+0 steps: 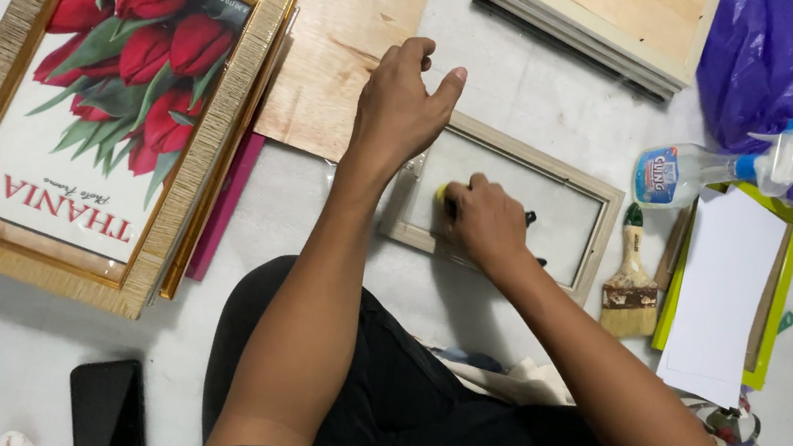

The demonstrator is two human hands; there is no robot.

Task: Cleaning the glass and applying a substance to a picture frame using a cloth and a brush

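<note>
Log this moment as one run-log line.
left hand: open, on small frame | right hand: pressing yellow thing on glass | paintbrush, spray bottle beside

White floor (524, 87), frames (505, 201), plywood (343, 45) (unpainted), paintbrush (629, 282)

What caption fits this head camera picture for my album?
Right hand rubs a yellow cloth on a small frame's glass; left hand steadies its edge.

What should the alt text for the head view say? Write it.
Seen from above, a person's right hand presses a small yellow object onto the glass of a pale wooden picture frame on the floor, while the left hand hovers over its corner. A gold-framed tulip print, a spray bottle and a paintbrush lie nearby.
</note>
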